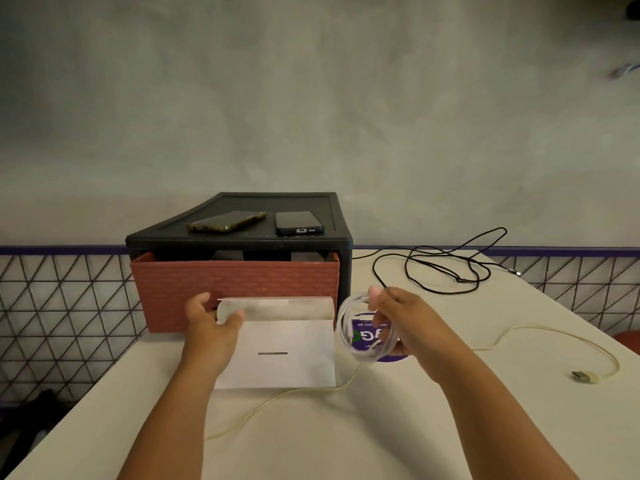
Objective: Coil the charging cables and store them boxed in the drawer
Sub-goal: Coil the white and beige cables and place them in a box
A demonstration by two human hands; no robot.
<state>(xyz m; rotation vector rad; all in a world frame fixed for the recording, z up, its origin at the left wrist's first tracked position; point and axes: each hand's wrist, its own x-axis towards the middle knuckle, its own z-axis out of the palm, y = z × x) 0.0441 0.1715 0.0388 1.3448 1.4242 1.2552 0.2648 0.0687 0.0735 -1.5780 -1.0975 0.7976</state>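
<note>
The fingers of my right hand (398,317) curled round a coiled white cable (349,337), held above the table (346,427) at three o'clock of a white box (284,355). My left hand (211,327) pinched the left end of the raised box lid (277,308). At twelve o'clock of the box stood the drawer (235,289), its red front pulled slightly out. A loose black cable (446,268) lay at one o'clock of my right hand, a cream cable (583,375) at four o'clock.
</note>
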